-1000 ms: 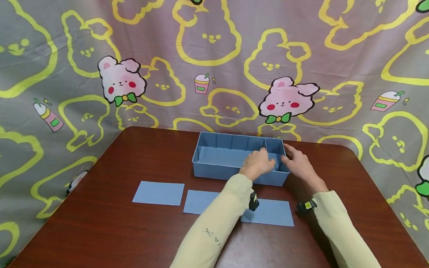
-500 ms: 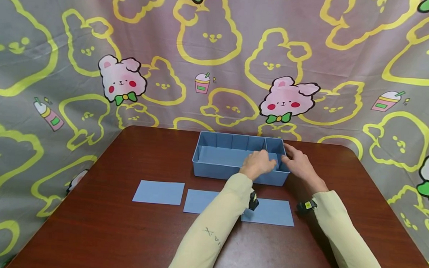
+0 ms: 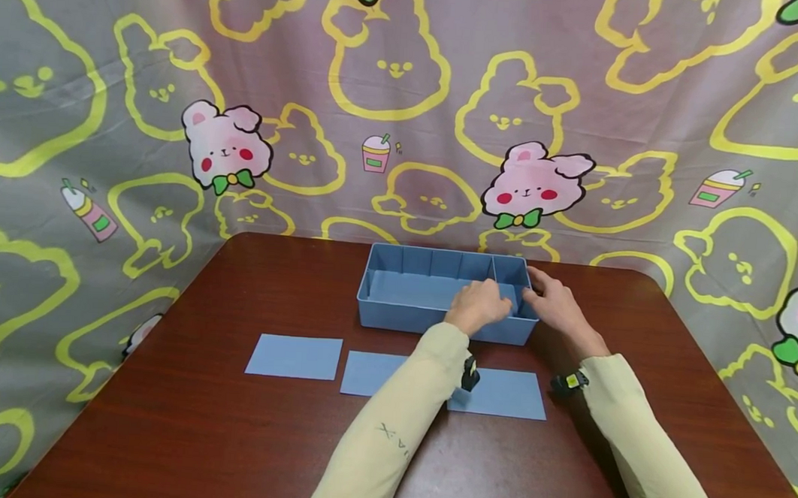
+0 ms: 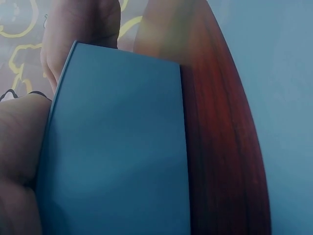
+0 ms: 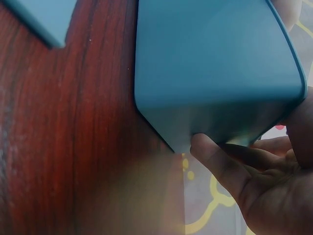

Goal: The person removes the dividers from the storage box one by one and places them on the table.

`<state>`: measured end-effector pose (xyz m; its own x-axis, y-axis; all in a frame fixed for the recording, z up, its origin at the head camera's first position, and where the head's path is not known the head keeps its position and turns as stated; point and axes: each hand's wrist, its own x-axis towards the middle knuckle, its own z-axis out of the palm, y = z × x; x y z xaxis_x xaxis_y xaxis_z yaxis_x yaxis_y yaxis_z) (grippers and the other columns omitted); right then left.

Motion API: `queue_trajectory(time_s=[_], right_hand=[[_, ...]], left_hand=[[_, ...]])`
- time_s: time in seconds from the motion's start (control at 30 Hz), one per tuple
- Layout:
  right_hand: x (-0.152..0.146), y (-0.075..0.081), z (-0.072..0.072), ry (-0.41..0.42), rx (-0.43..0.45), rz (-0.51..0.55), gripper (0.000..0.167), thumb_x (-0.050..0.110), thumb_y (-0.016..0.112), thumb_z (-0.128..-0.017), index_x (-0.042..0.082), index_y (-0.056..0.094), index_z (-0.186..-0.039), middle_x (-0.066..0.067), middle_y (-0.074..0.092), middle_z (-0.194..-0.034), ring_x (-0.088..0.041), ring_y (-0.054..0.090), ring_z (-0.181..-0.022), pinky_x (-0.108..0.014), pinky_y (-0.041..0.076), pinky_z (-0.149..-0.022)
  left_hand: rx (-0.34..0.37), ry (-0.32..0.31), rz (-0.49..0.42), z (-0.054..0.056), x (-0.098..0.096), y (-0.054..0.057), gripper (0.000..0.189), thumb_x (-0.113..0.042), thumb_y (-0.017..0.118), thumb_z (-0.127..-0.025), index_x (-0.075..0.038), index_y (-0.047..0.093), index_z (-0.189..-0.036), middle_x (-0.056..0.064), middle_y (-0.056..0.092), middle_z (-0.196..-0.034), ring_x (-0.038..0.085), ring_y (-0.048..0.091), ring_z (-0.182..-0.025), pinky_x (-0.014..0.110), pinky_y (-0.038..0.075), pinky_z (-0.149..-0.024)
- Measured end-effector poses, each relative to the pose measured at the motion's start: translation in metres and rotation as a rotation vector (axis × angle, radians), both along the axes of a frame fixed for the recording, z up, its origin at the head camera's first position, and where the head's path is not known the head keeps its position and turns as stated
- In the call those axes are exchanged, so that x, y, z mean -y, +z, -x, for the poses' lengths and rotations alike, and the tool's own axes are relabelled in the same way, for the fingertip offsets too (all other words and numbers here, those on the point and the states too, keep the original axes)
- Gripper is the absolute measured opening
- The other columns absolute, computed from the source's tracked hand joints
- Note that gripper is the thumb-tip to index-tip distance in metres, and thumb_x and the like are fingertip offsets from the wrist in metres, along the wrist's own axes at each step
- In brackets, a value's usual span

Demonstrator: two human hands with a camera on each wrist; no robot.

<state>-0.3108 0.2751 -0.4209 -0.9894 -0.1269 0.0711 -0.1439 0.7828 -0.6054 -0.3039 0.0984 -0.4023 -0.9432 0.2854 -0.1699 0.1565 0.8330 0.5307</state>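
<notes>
A blue rectangular box [image 3: 398, 317] stands near the table's far side, a thin upright divider [image 3: 495, 267] across its right part. The left hand [image 3: 479, 304] reaches over the front wall and holds the divider, its fingertips hidden inside. At the box's right end, the right hand [image 3: 557, 306] grips the end wall. In the right wrist view, a fingertip [image 5: 200, 142] presses the outside of that wall, and the thumb side goes over the rim. In the left wrist view, the box's front wall [image 4: 117, 137] hides most of the left hand [image 4: 19, 137].
Blue flat panels lie in front of the box: a left panel [image 3: 295, 356], a middle panel [image 3: 372, 374] partly under the left forearm, and a right panel [image 3: 503, 393]. The brown wooden table [image 3: 180, 418] ends at a patterned curtain [image 3: 286, 85] behind.
</notes>
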Motion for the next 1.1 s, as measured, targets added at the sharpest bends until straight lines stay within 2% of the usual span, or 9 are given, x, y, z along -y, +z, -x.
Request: queue_trajectory(time_s=[0.13,0.37,0.57,0.8,0.87,1.1], right_hand=[[0.000,0.001,0.000,0.004,-0.001,-0.005,0.061,0.023,0.046,-0.100,0.004,0.027,-0.154,-0.029,0.042,-0.148,-0.030,0.057,-0.082,-0.041,0.043,-0.076],[0.000,0.002,0.000,0.001,0.000,-0.003,0.060,0.023,0.047,-0.101,0.004,0.027,-0.154,-0.030,0.042,-0.148,-0.038,0.058,-0.109,-0.046,0.046,-0.084],[-0.001,-0.001,0.001,0.003,-0.003,-0.009,0.060,0.023,0.047,-0.100,0.005,0.027,-0.154,-0.028,0.041,-0.149,-0.038,0.059,-0.108,-0.043,0.045,-0.081],[-0.003,-0.005,0.001,-0.003,0.007,0.001,0.061,0.022,0.047,-0.100,0.004,0.026,-0.154,-0.029,0.040,-0.150,-0.040,0.058,-0.116,-0.044,0.046,-0.083],[-0.003,-0.005,0.002,-0.007,0.012,0.005,0.061,0.022,0.047,-0.100,0.004,0.026,-0.154,-0.029,0.040,-0.150,-0.040,0.058,-0.111,-0.044,0.045,-0.082],[-0.003,-0.003,0.003,-0.004,0.013,0.006,0.061,0.022,0.047,-0.101,0.004,0.025,-0.155,-0.029,0.039,-0.150,-0.041,0.058,-0.113,-0.047,0.047,-0.086]], left_hand=[[-0.015,0.001,0.000,0.000,0.000,0.000,0.047,-0.044,0.047,-0.101,-0.017,0.046,-0.062,-0.003,0.030,-0.046,0.013,0.028,-0.037,0.029,0.026,-0.039],[-0.018,0.014,0.010,0.000,-0.001,0.002,0.047,-0.045,0.047,-0.101,-0.017,0.049,-0.063,-0.003,0.032,-0.046,0.014,0.030,-0.037,0.029,0.027,-0.039],[-0.057,0.011,0.055,-0.001,-0.002,0.001,0.045,-0.039,0.048,-0.100,-0.017,0.046,-0.060,-0.003,0.034,-0.047,0.014,0.033,-0.039,0.030,0.029,-0.040],[-0.102,0.024,0.107,-0.003,-0.006,0.000,0.046,-0.037,0.049,-0.100,-0.018,0.047,-0.058,-0.003,0.036,-0.047,0.014,0.037,-0.040,0.030,0.032,-0.041],[-0.118,0.031,0.116,-0.004,-0.008,0.000,0.046,-0.036,0.050,-0.099,-0.017,0.047,-0.057,-0.003,0.036,-0.046,0.015,0.038,-0.040,0.030,0.032,-0.041],[-0.195,0.037,0.148,-0.002,-0.010,0.005,0.047,-0.036,0.050,-0.099,-0.018,0.047,-0.056,-0.002,0.038,-0.049,0.016,0.044,-0.043,0.030,0.034,-0.042]])
